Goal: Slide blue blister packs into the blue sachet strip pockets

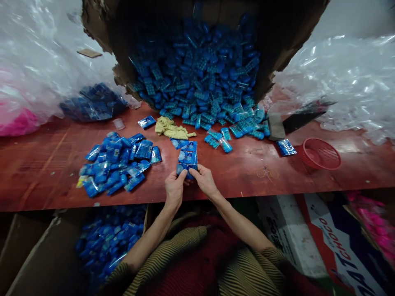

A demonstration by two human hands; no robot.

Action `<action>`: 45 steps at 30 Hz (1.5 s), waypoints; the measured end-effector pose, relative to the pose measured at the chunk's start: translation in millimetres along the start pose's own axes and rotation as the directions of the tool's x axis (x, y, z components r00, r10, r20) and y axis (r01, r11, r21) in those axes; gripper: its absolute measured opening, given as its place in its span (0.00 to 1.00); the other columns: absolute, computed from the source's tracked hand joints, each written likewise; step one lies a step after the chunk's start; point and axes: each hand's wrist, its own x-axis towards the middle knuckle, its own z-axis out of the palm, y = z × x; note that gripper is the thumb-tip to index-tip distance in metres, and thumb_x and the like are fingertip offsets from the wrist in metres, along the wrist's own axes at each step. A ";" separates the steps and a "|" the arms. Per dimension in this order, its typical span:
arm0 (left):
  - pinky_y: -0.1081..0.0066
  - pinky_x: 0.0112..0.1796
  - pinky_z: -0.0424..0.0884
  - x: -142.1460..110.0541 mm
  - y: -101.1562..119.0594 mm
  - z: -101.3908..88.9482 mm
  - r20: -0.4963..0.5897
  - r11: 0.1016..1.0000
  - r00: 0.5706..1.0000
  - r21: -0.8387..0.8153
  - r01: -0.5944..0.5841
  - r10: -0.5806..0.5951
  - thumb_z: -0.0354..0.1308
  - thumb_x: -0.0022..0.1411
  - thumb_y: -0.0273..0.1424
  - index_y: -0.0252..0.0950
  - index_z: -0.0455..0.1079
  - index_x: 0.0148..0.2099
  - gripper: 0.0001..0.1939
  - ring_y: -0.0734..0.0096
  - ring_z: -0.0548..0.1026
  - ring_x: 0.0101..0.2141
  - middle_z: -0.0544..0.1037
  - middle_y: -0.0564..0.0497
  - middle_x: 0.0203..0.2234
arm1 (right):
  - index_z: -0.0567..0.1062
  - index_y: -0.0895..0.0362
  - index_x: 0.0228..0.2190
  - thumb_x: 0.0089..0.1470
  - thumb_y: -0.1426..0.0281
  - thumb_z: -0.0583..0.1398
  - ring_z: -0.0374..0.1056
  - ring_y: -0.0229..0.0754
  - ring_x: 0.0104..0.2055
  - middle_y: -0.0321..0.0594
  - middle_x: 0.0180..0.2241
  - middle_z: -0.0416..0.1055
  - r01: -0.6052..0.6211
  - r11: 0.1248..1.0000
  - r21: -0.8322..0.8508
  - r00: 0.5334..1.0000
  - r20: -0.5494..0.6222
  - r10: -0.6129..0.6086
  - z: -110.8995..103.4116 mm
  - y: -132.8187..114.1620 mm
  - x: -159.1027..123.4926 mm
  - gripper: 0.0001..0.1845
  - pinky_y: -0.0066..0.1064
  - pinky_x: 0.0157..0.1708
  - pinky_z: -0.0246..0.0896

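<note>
Both hands, left hand (174, 186) and right hand (204, 179), pinched a blue packet (186, 169) near the red table (247, 172) edge, seemingly light, crinkly and slippery, best gripped by its corners.

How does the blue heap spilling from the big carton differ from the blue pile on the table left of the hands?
The carton heap holds bare, unwrapped blue pieces; the left pile holds pieces sealed in clear printed bags. The carton heap is far larger and tumbles out of a tipped box; the left pile lies flat on the table. Both are blue.

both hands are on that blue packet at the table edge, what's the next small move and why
Probably slide the blue packet left onto the packed pile. Left hand and right hand both pinch it, it looks bagged like those in the pile, and loose blue pieces wait ahead.
</note>
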 end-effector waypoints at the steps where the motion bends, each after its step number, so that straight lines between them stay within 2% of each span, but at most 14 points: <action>1: 0.77 0.18 0.63 2.1 -0.9 -0.1 -0.011 1.000 1.000 -0.009 0.006 -0.006 0.66 0.42 0.37 0.31 0.70 0.27 0.14 0.79 0.67 0.14 0.71 0.56 0.14 | 0.68 0.57 0.22 0.48 0.61 0.58 0.61 0.34 0.22 0.31 0.20 0.67 -0.006 1.000 0.005 1.000 -0.014 0.006 3.7 2.4 -0.6 0.12 0.26 0.23 0.59; 5: 0.78 0.16 0.60 10.1 3.0 2.9 -0.020 0.996 0.998 -0.067 0.057 -0.058 0.67 0.39 0.37 0.31 0.67 0.25 0.16 0.81 0.64 0.13 0.70 0.57 0.14 | 0.67 0.56 0.23 0.51 0.59 0.56 0.60 0.35 0.21 0.31 0.19 0.66 0.029 0.999 -0.045 0.996 -0.088 -0.033 16.9 7.1 -0.3 0.13 0.26 0.21 0.58; 10: 0.78 0.16 0.60 17.9 15.2 17.2 -0.024 0.999 0.999 -0.044 0.023 -0.024 0.67 0.39 0.37 0.32 0.67 0.25 0.16 0.81 0.64 0.14 0.69 0.58 0.14 | 0.63 0.55 0.21 0.54 0.59 0.53 0.57 0.34 0.22 0.31 0.19 0.62 0.125 0.982 -0.140 0.970 -0.190 -0.151 19.2 -5.1 8.6 0.15 0.25 0.21 0.55; 16: 0.78 0.18 0.61 14.7 25.3 21.7 0.208 0.988 0.972 -0.084 0.133 -0.113 0.68 0.39 0.38 0.32 0.68 0.28 0.18 0.79 0.67 0.17 0.71 0.56 0.17 | 0.62 0.54 0.23 0.55 0.60 0.53 0.58 0.34 0.23 0.30 0.20 0.61 0.154 0.978 -0.144 0.949 -0.253 -0.186 4.4 -15.5 6.9 0.14 0.25 0.23 0.55; 21: 0.78 0.20 0.62 12.0 26.4 12.9 0.163 0.980 0.975 -0.103 0.172 -0.154 0.69 0.38 0.36 0.32 0.67 0.25 0.17 0.79 0.67 0.18 0.70 0.56 0.16 | 0.69 0.56 0.29 0.53 0.61 0.56 0.60 0.34 0.27 0.32 0.26 0.66 0.167 0.983 -0.079 0.973 -0.145 -0.177 -6.9 -21.3 1.8 0.11 0.26 0.29 0.58; 26: 0.78 0.20 0.62 15.4 22.7 7.7 0.159 0.981 0.974 -0.079 0.177 -0.163 0.71 0.35 0.35 0.32 0.67 0.23 0.18 0.78 0.69 0.20 0.73 0.53 0.19 | 0.69 0.57 0.36 0.42 0.63 0.62 0.61 0.32 0.26 0.31 0.26 0.66 -0.019 0.984 0.175 0.999 -0.028 0.025 -15.0 -25.6 14.2 0.18 0.25 0.27 0.57; 28: 0.79 0.19 0.62 17.0 20.3 5.9 0.163 0.977 0.970 -0.078 0.197 -0.182 0.72 0.34 0.37 0.31 0.67 0.23 0.19 0.79 0.68 0.19 0.72 0.54 0.17 | 0.67 0.57 0.37 0.41 0.64 0.63 0.58 0.31 0.22 0.28 0.22 0.63 -0.033 0.976 0.216 0.999 -0.008 0.035 -14.7 -24.4 17.1 0.20 0.24 0.25 0.55; 32: 0.78 0.19 0.63 17.9 18.6 1.0 0.236 0.942 0.927 -0.093 0.321 -0.293 0.71 0.37 0.38 0.31 0.68 0.25 0.19 0.77 0.69 0.18 0.72 0.52 0.16 | 0.67 0.57 0.39 0.49 0.63 0.59 0.52 0.31 0.20 0.24 0.18 0.54 0.091 0.994 0.057 0.994 -0.067 -0.087 -13.2 -23.3 12.2 0.16 0.23 0.23 0.52; 34: 0.78 0.19 0.64 17.1 20.4 -1.2 0.262 0.918 0.899 -0.096 0.386 -0.351 0.70 0.42 0.36 0.30 0.68 0.26 0.17 0.76 0.70 0.18 0.73 0.51 0.17 | 0.68 0.56 0.42 0.53 0.62 0.56 0.54 0.32 0.21 0.26 0.19 0.56 0.165 0.983 -0.086 0.984 -0.047 -0.170 -19.4 -27.4 10.4 0.16 0.25 0.25 0.54; 36: 0.78 0.18 0.64 16.0 23.0 -2.2 0.240 0.893 0.886 -0.122 0.433 -0.397 0.67 0.47 0.34 0.31 0.67 0.27 0.14 0.76 0.70 0.18 0.72 0.51 0.17 | 0.69 0.56 0.44 0.56 0.62 0.55 0.60 0.35 0.27 0.31 0.24 0.63 0.258 0.919 -0.299 0.959 -0.033 -0.280 -33.5 -34.1 14.7 0.16 0.28 0.30 0.59; 38: 0.79 0.17 0.63 14.9 25.2 -1.6 0.194 0.868 0.882 -0.179 0.463 -0.430 0.65 0.52 0.32 0.32 0.66 0.28 0.11 0.76 0.69 0.17 0.69 0.54 0.15 | 0.70 0.57 0.45 0.56 0.64 0.55 0.64 0.43 0.39 0.42 0.36 0.70 0.280 0.756 -0.591 0.918 -0.065 -0.391 -53.3 -40.0 25.8 0.16 0.35 0.40 0.60; 40: 0.79 0.16 0.62 13.8 26.2 0.0 0.164 0.842 0.874 -0.236 0.484 -0.457 0.62 0.55 0.32 0.33 0.65 0.27 0.10 0.77 0.68 0.16 0.67 0.55 0.14 | 0.70 0.58 0.47 0.56 0.66 0.56 0.61 0.51 0.47 0.50 0.46 0.67 0.109 0.528 -0.842 0.907 -0.133 -0.400 -72.7 -41.7 39.9 0.17 0.42 0.45 0.57; 42: 0.80 0.16 0.62 12.8 25.9 1.7 0.156 0.822 0.862 -0.262 0.506 -0.481 0.60 0.57 0.32 0.33 0.64 0.27 0.11 0.77 0.67 0.16 0.67 0.55 0.14 | 0.70 0.57 0.48 0.56 0.69 0.56 0.59 0.54 0.48 0.53 0.47 0.65 -0.052 0.341 -0.939 0.923 -0.175 -0.342 -85.6 -38.2 50.8 0.17 0.45 0.43 0.56; 45: 0.80 0.16 0.62 11.6 23.8 2.4 0.152 0.800 0.844 -0.268 0.536 -0.515 0.59 0.59 0.32 0.34 0.63 0.26 0.12 0.78 0.67 0.16 0.67 0.55 0.14 | 0.71 0.56 0.46 0.57 0.71 0.54 0.59 0.52 0.45 0.51 0.44 0.66 -0.054 0.219 -0.974 0.946 -0.120 -0.300 -89.9 -27.0 53.4 0.15 0.41 0.40 0.57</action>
